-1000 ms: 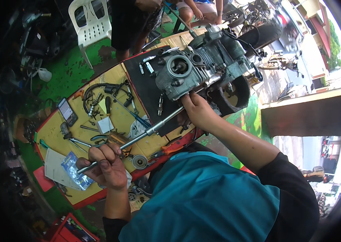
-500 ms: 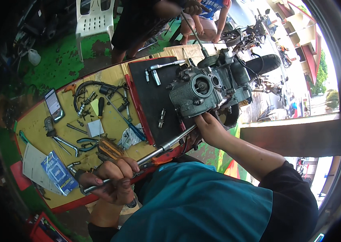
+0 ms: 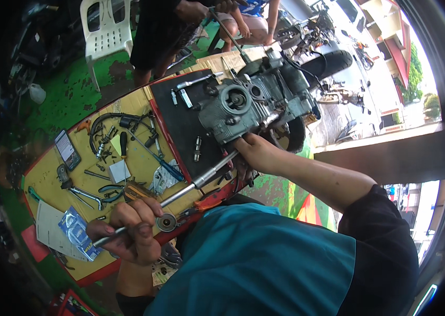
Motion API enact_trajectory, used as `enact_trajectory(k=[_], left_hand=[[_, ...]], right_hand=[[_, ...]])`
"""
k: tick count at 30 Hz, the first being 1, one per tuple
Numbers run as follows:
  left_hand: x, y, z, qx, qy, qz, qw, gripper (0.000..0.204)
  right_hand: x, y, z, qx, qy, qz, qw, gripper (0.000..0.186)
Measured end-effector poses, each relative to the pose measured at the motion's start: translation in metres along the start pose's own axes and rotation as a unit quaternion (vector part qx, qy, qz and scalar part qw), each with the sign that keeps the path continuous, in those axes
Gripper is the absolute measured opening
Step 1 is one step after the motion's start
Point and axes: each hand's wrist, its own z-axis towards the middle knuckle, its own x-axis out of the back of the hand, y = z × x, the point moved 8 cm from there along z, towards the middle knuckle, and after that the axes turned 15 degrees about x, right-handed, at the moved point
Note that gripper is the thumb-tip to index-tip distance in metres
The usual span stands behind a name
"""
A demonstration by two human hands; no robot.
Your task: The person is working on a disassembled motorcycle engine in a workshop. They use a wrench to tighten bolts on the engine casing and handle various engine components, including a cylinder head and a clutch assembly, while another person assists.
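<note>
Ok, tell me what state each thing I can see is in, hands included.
Left hand: closed around the bar
Right hand: at the bar's far end, fingertips hidden
Bar: held, slanting over the table
Engine: resting on the table, round opening uncovered
Phone: face up, screen lit
Ratchet: lying on the mat
Chair: upright

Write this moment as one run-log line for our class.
left hand: closed around metal bar | right hand: at bar's far end beside engine, grip partly hidden | nearby: phone, black mat
</note>
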Motion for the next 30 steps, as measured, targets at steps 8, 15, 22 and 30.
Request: enact_trajectory(k=[8, 15, 22, 30], left_hand=[[-0.001, 0.002, -0.001, -0.004, 0.001, -0.013, 1.0, 0.028], [0.014, -0.006, -0.007, -0.006, 0.057, 0.073, 0.996, 0.023], [0.062, -0.017, -0.039, 0.107, 0.211, 0.147, 0.96, 0.032], [0.079, 0.047, -0.014, 0.363, 0.03, 0.311, 0.878, 0.03]], right_hand=[[-0.005, -0.001, 0.0, 0.05, -0.004, 0.04, 0.998, 0.052], [-0.009, 0.01, 0.008, 0.149, 0.048, 0.097, 0.983, 0.048], [-0.038, 0.027, 0.017, 0.204, 0.085, 0.421, 0.879, 0.044], [-0.062, 0.022, 0.016, 0.279, -0.022, 0.64, 0.716, 0.044]])
